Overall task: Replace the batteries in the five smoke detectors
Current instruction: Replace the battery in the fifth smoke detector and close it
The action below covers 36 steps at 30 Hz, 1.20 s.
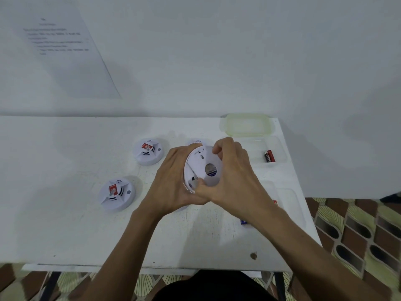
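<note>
Head view is showing me both hands working above the table (65,213), and I am reading this as the back plate (211,158) being twisted on the smoke detector (189,173) they are holding. The left hand (173,179) is cupping the smoke detector from its left side, fingers (184,153) curling round the rim. That is tipping the underside toward the camera, so the battery bay is facing the person. The right hand (232,170) is arching over from the right, thumb pressing the plate's lower edge and forefinger hooking its upper edge, so it is pinching the back plate. Whether the plate is coming off or going on, I cannot tell. Both wrists are bending inward, forearms converging from below.

Left of the smoke detector, a nearer detector (117,194) and a farther detector (148,152) are sitting on the table, and a third detector (197,141) is peeking out just behind it. To its right, a clear tray (281,146) is holding a red-and-black battery (269,156). A blue battery (244,222) is lying below and right, partly hidden by the forearm.
</note>
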Available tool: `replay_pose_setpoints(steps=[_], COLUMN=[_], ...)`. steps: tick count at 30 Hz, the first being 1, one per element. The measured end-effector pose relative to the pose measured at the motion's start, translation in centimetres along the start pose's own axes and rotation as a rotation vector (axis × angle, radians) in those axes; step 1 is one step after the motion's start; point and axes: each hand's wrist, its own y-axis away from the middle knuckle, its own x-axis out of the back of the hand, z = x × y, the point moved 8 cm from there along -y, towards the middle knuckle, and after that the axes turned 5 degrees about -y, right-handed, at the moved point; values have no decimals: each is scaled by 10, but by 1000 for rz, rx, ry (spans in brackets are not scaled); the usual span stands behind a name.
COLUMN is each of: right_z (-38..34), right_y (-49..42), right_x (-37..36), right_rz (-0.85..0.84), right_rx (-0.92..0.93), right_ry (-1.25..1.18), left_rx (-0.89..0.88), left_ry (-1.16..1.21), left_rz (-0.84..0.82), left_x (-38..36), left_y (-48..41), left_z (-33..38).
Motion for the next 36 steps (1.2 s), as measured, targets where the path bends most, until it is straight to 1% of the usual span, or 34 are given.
replay_pose_setpoints(steps=[4, 6, 8, 11, 15, 17, 19, 20, 22, 25, 27, 28, 33, 36], right_z=[10, 11, 13, 31, 62, 70, 78, 84, 96, 108, 109, 109, 121, 129], right_y=[0, 1, -1, -5, 1, 5, 7, 7, 4, -5, -15, -20, -37, -40], right_x=[-1, 0, 7, 9, -8, -16, -22, -24, -25, -22, -30, -37, -76, -95], right_rz=[-77, -115, -104, -107, -146, -144, -133, -113, -44, 21, -26, -73, -330, -391], right_rx=[-104, -123, -136, -241, -497, -583, -636, -642, -629, -518, -423, -397, -353, -332], right_ry=[-183, -256, -358, -676, -1227, -1379, -1425, -1374, -1140, -610, -314, -214, 79, 159], left_rx=[-44, 19, 39, 46, 84, 105, 114, 112, 108, 118, 120, 120, 140, 140], left_ry=[-78, -100, -65, -62, -43, -25, -13, -13, -9, 1, 8, 10, 2, -3], left_rz=[6, 9, 2, 3, 13, 20, 33, 36, 44, 57, 57, 54, 26, 22], left_x=[2, 5, 9, 17, 25, 28, 32, 34, 37, 40, 40, 39, 34, 33], left_y=[1, 0, 1, 4, 11, 14, 16, 17, 18, 19, 20, 20, 23, 23], left_z=[1, -10, -19, -26, -35, -39, -41, -42, -43, -47, -47, -47, -48, -47])
